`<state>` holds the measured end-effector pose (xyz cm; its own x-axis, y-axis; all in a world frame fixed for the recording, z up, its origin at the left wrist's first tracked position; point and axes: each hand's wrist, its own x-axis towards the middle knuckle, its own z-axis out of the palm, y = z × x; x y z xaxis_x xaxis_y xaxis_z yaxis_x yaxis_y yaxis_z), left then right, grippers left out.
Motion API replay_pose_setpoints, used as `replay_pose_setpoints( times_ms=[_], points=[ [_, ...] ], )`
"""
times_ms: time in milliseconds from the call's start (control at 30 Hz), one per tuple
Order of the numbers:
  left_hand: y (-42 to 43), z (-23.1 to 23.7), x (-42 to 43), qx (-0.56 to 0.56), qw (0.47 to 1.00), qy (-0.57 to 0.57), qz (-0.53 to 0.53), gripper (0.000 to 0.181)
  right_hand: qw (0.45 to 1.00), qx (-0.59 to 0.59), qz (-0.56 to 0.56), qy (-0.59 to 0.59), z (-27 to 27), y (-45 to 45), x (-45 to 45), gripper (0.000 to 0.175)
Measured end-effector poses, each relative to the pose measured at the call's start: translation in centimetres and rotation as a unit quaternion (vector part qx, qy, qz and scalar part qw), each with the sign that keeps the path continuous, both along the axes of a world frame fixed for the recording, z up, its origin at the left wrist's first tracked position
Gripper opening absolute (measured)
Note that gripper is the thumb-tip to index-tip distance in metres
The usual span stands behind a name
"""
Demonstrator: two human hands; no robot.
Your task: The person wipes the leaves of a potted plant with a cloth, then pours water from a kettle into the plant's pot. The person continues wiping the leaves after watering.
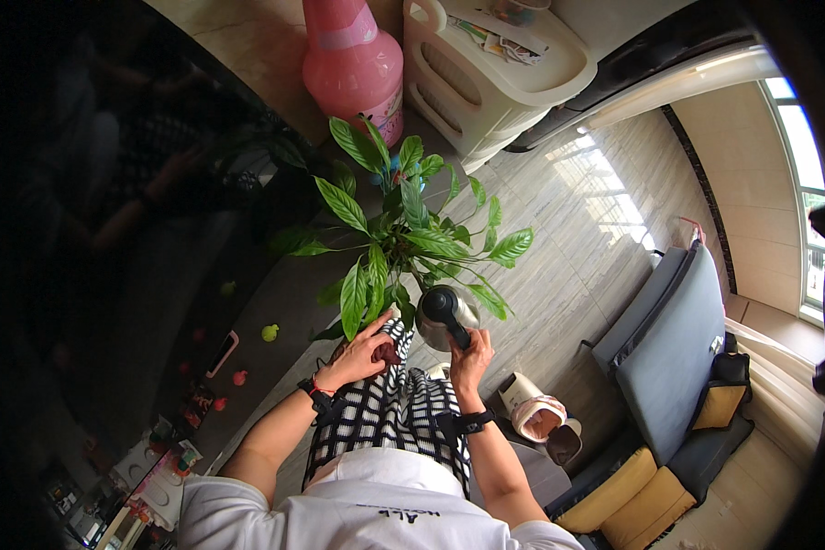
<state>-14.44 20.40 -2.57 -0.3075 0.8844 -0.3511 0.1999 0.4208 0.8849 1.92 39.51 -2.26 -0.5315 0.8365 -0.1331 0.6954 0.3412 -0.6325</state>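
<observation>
A leafy green potted plant (412,234) spreads its long leaves before me; its pot is hidden beneath the foliage. My right hand (472,361) grips the black handle of a stainless steel kettle (432,330) with a black lid. The kettle is at the near side of the plant, close to its lower stems, and its spout is hidden. In my left hand (357,361) is a bunched dark red cloth (386,353). The index finger of that hand extends towards the lowest leaves.
Behind the plant stand a large pink bottle-shaped container (354,69) and a cream plastic storage cart (481,89). A glossy black screen (144,172) rises on the left, above a dark cabinet top (285,302). At right are a small lidded bin (533,409) and a grey-blue sofa (674,350).
</observation>
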Motion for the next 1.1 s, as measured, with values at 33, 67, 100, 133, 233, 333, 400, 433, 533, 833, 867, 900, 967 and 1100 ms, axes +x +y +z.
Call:
replay_pose_setpoints(
  times_ms=[33,67,100,133,233,333,400,433,533,833,867,900,967,1100],
  points=[
    [0.0,0.0,-0.1,-0.002,1.000,0.000,0.000,0.032,1.000,-0.001,0.000,-0.003,0.0,0.0,0.0,0.026],
    [0.1,0.0,-0.1,-0.004,1.000,-0.001,0.000,0.032,1.000,0.003,0.002,-0.001,0.0,0.0,0.0,0.026],
    [0.1,0.0,-0.2,-0.006,1.000,-0.004,0.002,0.032,1.000,0.006,0.005,0.001,0.0,0.0,0.0,0.026],
    [0.1,0.0,-0.2,0.002,1.000,0.012,0.000,0.029,1.000,0.010,0.007,0.004,0.0,0.0,0.0,0.026],
    [0.2,0.0,-0.2,0.019,0.999,0.041,-0.001,0.025,1.000,0.014,0.009,0.008,0.3,0.1,-0.1,0.026],
    [0.2,0.0,-0.1,0.015,0.999,0.040,-0.001,0.025,1.000,-0.002,0.011,0.019,0.7,0.2,-0.3,0.027],
    [0.3,0.1,-0.1,0.019,0.999,0.034,0.005,0.025,1.000,0.003,0.010,0.011,0.9,0.3,-0.4,0.027],
    [0.3,0.1,-0.1,0.013,0.999,0.034,0.002,0.026,1.000,0.005,0.010,0.007,0.9,0.3,-0.5,0.027],
    [0.4,0.1,0.0,0.025,0.998,0.052,0.002,0.026,1.000,0.004,0.011,0.011,1.0,0.3,-0.5,0.027],
    [0.4,0.0,0.1,0.023,0.998,0.059,0.006,0.026,1.000,-0.002,0.015,0.000,0.7,0.2,-0.2,0.027],
    [0.4,0.0,0.1,0.025,0.998,0.064,0.006,0.026,1.000,0.001,0.015,0.000,0.8,0.2,-0.2,0.027],
    [0.4,0.0,0.2,0.028,0.997,0.069,0.006,0.026,1.000,0.003,0.016,0.000,0.8,0.1,-0.2,0.027],
    [0.5,0.1,0.3,0.019,0.998,0.059,0.010,0.026,1.000,0.005,0.016,-0.001,0.9,0.1,-0.2,0.027],
    [0.6,0.2,0.3,0.019,0.998,0.059,0.012,0.026,1.000,0.001,0.017,0.001,0.9,0.1,-0.1,0.027]
  ],
)
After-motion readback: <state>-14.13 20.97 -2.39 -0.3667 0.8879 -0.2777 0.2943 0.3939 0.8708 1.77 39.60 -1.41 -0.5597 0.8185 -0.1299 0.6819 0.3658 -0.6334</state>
